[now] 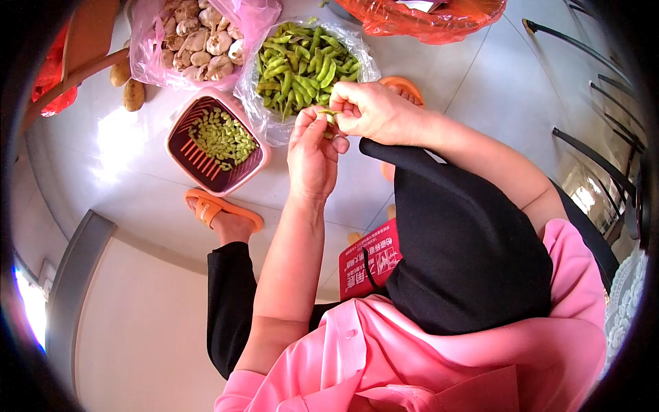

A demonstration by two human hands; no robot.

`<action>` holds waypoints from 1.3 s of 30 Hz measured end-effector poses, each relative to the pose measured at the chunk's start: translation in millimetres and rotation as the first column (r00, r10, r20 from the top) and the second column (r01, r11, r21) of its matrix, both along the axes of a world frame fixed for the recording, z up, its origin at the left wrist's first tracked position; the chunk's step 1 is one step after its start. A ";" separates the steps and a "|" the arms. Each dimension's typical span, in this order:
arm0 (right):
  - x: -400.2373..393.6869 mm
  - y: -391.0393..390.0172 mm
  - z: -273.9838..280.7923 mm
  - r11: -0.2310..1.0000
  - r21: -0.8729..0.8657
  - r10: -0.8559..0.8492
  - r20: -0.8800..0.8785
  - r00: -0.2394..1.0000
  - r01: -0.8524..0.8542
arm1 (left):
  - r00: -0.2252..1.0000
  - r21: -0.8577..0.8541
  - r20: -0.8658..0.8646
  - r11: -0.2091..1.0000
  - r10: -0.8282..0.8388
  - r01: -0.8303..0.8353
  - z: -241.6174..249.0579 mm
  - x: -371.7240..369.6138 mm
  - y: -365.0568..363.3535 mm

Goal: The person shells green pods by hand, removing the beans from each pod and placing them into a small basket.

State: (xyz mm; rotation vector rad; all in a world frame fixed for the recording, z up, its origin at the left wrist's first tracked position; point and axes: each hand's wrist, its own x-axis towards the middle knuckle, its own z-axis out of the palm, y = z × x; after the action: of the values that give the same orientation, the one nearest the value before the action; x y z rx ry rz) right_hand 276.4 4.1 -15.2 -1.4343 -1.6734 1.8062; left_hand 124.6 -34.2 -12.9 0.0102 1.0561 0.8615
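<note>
Edamame pod [329, 117]: we pinch it btwn L hand [314, 152] & R hand [379, 114]; shelled beans [223, 139] sit in pink basket [185, 152] beside bagged pods [305, 69].

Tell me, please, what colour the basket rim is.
The basket rim is light pink, best seen in head view.

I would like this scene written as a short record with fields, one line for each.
Left hand: pinching an edamame pod
Right hand: fingertips at the same pod
Unshelled supply: edamame pods in a clear plastic bag
Shelled beans: inside a pink basket, left of that bag
Garlic bulbs: in a pink plastic bag, beyond the basket
Footwear: orange slippers
</note>
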 end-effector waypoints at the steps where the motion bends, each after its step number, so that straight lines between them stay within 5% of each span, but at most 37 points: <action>1: -0.7 -0.5 -0.4 1.000 0.027 0.010 0.021 1.000 -0.011 | 1.000 0.000 -0.002 1.000 -0.001 0.001 -0.4 -0.9 -0.7; 2: -0.6 -1.4 -1.2 1.000 0.029 0.010 0.020 1.000 -0.011 | 1.000 0.000 -0.002 1.000 -0.018 0.018 -1.0 -2.0 -1.0; 4: -0.2 -2.4 -0.2 0.944 0.318 0.067 0.080 0.995 -0.089 | 0.999 0.000 -0.001 0.999 -0.035 0.035 -0.6 -3.7 -1.0; 9: 0.2 -0.7 -0.5 0.881 0.440 0.108 0.170 0.980 -0.173 | 0.966 0.022 -0.117 0.972 -0.231 0.236 0.6 -9.9 -1.9; 12: 0.6 3.1 7.0 0.836 0.486 0.162 0.226 0.961 -0.255 | 0.991 -0.043 0.007 0.991 -0.130 0.131 2.8 -18.2 0.0; 16: 6.8 25.6 36.6 0.686 0.720 0.001 0.144 0.990 -0.106 | 0.995 0.039 -0.098 0.999 0.004 -0.001 11.5 -46.7 -2.1; 18: 21.8 46.9 49.7 0.424 0.906 -0.221 0.086 0.972 0.016 | 0.951 0.142 -0.303 0.990 0.062 -0.020 24.6 -69.5 4.1; 20: 36.4 49.3 66.7 0.436 0.899 -0.452 0.266 0.851 -0.050 | 0.824 0.238 -0.553 0.971 0.121 0.017 26.8 -95.7 7.2; 22: 44.8 68.3 68.4 0.337 0.940 -0.449 0.206 0.869 -0.049 | 0.527 0.122 -0.849 0.985 0.039 0.124 34.3 -103.6 12.1; 24: 50.6 77.2 73.2 0.313 0.944 -0.497 0.259 0.829 -0.107 | 0.470 0.092 -0.883 0.977 -0.009 0.193 20.9 -123.6 10.4; 26: 51.3 73.8 70.8 0.326 0.932 -0.524 0.320 0.789 -0.161 | -0.160 0.033 -0.970 0.753 0.182 0.658 14.5 -126.9 10.9; 28: 48.2 74.5 69.1 0.236 0.964 -0.510 0.232 0.828 -0.124 | -0.092 0.104 -0.972 0.747 0.216 0.657 16.9 -103.5 20.0; 30: 40.5 72.4 68.1 0.190 0.979 -0.460 0.159 0.874 -0.078 | 0.036 0.205 -0.960 0.610 0.278 0.766 18.1 -72.7 30.9; 32: 31.1 63.6 59.1 0.211 0.977 -0.365 0.109 0.925 -0.032 | 0.318 0.285 -0.947 0.595 0.052 0.752 19.0 -37.3 43.2; 34: 22.0 52.2 46.9 0.295 0.956 -0.229 0.056 0.972 0.014 | -0.064 -0.023 -0.995 0.423 0.083 0.906 -9.0 -30.0 55.2; 36: 13.4 41.4 40.2 0.402 0.916 -0.199 0.073 0.977 0.014 | -0.345 -0.318 -0.939 0.420 -0.013 0.850 -34.3 -33.5 62.4; 39: 10.9 28.0 28.9 0.504 0.863 -0.188 0.072 0.980 0.034 | -0.392 -0.417 -0.908 0.429 -0.149 0.801 -42.7 -37.7 67.3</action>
State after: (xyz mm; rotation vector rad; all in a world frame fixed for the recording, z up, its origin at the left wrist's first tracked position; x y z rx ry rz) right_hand 287.3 32.1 13.7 -1.1421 -2.0327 0.5301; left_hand 86.9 33.1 -55.6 1.8954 1.8503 -0.1646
